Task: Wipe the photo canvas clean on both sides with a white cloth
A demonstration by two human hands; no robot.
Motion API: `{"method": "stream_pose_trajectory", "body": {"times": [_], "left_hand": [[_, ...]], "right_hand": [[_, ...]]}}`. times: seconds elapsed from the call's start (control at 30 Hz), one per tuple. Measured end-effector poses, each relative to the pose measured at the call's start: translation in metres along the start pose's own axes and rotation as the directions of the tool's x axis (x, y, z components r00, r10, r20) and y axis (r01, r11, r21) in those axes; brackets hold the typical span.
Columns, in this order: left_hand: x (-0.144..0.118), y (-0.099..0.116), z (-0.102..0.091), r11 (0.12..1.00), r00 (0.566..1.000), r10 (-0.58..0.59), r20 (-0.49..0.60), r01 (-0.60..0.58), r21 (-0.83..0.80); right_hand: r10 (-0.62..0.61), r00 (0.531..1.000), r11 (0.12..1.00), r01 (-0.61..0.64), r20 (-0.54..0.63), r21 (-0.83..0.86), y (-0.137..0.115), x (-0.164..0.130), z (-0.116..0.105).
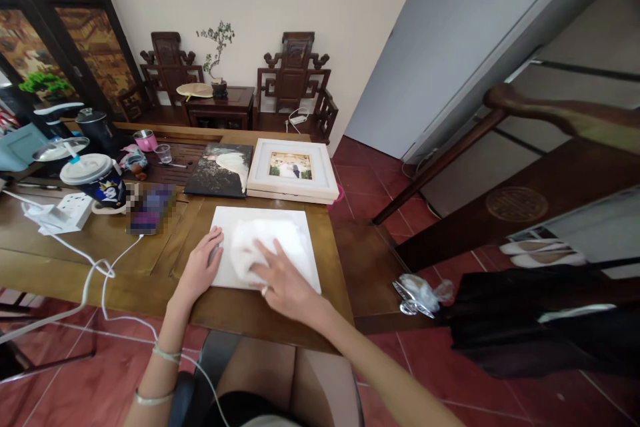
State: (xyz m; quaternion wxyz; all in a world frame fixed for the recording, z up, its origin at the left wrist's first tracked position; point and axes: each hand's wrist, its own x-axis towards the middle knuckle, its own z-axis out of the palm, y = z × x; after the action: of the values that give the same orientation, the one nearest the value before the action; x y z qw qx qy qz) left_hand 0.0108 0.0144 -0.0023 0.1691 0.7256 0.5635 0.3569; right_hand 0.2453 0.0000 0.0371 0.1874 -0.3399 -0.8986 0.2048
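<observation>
A white square panel (295, 227) lies flat on the wooden table (115, 240) in front of me. My right hand (280, 280) presses a white cloth (250, 247) onto the panel, fingers spread over the cloth; a ring shows on one finger. My left hand (203, 260) rests on the panel's left edge, fingers laid flat against it. Beyond the panel lie a white framed photo (293, 170) and a dark unframed picture (220, 170), side by side.
A paper cup with lid (97, 180), a white power strip (70, 210) with cables, a kettle (95, 123) and small cups stand at the table's left. Carved wooden chairs (295, 77) line the back wall. A dark wooden bench (525, 207) and a crumpled bag (423, 290) lie right.
</observation>
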Motion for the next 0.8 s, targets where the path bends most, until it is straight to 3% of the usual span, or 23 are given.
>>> {"method": "stream_pose_trajectory", "body": {"times": [0.13, 0.23, 0.37, 0.57, 0.7, 0.8], "left_hand": [[0.000, 0.000, 0.001, 1.000, 1.000, -0.003, 0.012, 0.003, -0.009], [0.000, 0.000, 0.000, 1.000, 1.000, -0.003, 0.016, 0.003, -0.013], [0.000, 0.000, 0.000, 0.999, 1.000, -0.018, 0.006, 0.019, -0.039], [0.000, 0.002, 0.000, 0.997, 1.000, -0.029, -0.002, 0.028, -0.066], [-0.003, 0.006, -0.004, 0.993, 0.998, -0.049, -0.027, 0.046, -0.107], [-0.006, 0.007, -0.008, 0.976, 0.995, -0.064, -0.073, 0.047, -0.210]], "right_hand": [[-0.171, 0.976, 0.983, 0.158, 0.138, 0.097, -0.020, -0.035, -0.008], [-0.178, 0.969, 0.977, 0.153, 0.170, 0.147, -0.015, -0.041, -0.017], [-0.018, 0.987, 0.996, 0.004, 0.162, 0.087, 0.007, -0.017, -0.026], [0.136, 0.990, 0.989, -0.133, 0.039, -0.056, 0.040, 0.056, -0.023], [0.115, 0.993, 0.983, -0.112, 0.011, -0.142, 0.024, 0.080, -0.006], [-0.005, 0.996, 0.987, 0.020, 0.090, -0.161, -0.006, 0.066, 0.011]]}}
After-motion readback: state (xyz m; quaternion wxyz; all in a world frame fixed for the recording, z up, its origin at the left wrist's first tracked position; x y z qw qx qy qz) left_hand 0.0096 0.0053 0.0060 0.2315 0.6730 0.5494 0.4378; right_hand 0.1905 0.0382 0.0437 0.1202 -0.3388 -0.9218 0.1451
